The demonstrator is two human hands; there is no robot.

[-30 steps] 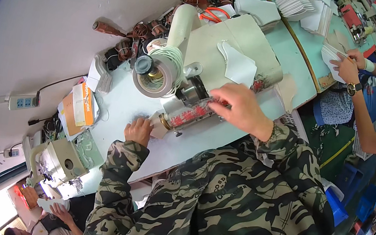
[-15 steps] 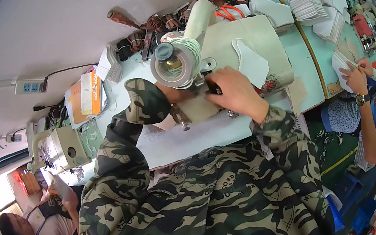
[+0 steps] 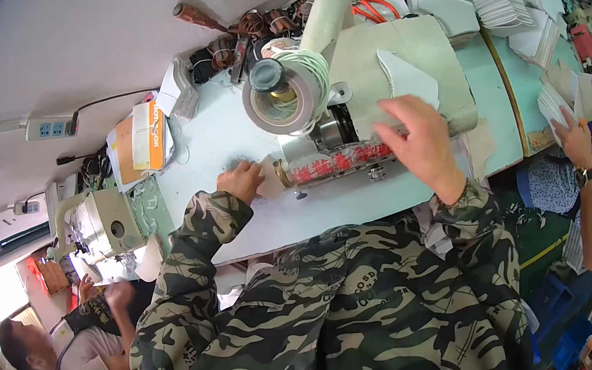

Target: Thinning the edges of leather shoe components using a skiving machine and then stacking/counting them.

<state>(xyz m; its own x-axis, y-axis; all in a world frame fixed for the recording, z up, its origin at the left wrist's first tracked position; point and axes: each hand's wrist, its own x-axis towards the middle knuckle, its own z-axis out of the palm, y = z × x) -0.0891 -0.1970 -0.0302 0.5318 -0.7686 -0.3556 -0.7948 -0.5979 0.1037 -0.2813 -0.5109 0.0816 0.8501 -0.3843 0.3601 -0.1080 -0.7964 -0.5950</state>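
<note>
Hands [image 3: 242, 179] — red-beaded roller [image 3: 335, 166]

i have the machine [image 3: 370, 97] sitting on the table [image 3: 219, 135], with a tape roll [image 3: 282, 95] on its left end. my left hand [image 3: 242, 179] rests on the table just left of the roller [image 3: 333, 166] along the machine's near side; my right hand [image 3: 418, 138] lies over the machine's right part. a box [image 3: 140, 142] lies on the table further left, and a sewing machine [image 3: 95, 224] stands near left of it. far right, another person's hands [image 3: 574, 142] hold sheets at the neighbouring table [image 3: 515, 72].
</note>
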